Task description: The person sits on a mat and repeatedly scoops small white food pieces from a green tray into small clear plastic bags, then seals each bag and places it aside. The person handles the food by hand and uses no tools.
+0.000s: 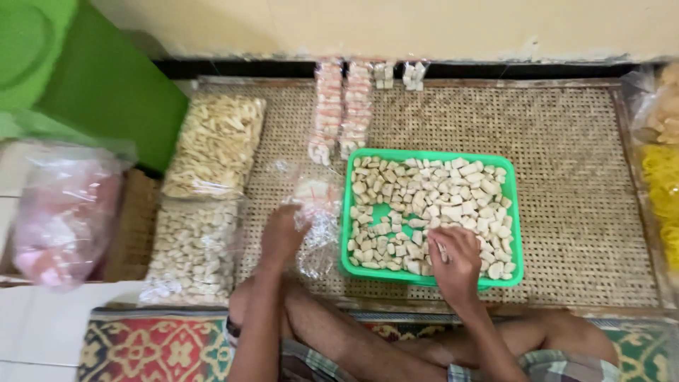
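Note:
A green plastic tray [514,212] lies on a woven mat and holds several pale, cream-coloured cracker pieces [424,198]. My right hand [456,260] reaches into the tray's near edge, fingers curled over some of the pieces. My left hand [281,237] grips a clear plastic strip of small bags [318,219] just left of the tray; a few pieces show inside the top bag. My crossed legs are at the bottom of the view.
Two filled strips of small packets [343,113] lie behind the tray. Two big clear bags of crackers [216,145] [192,251] lie at left, a pink bag [60,219] further left, yellow snack bags [661,184] at right. Woven mat [566,134], patterned rug [152,346].

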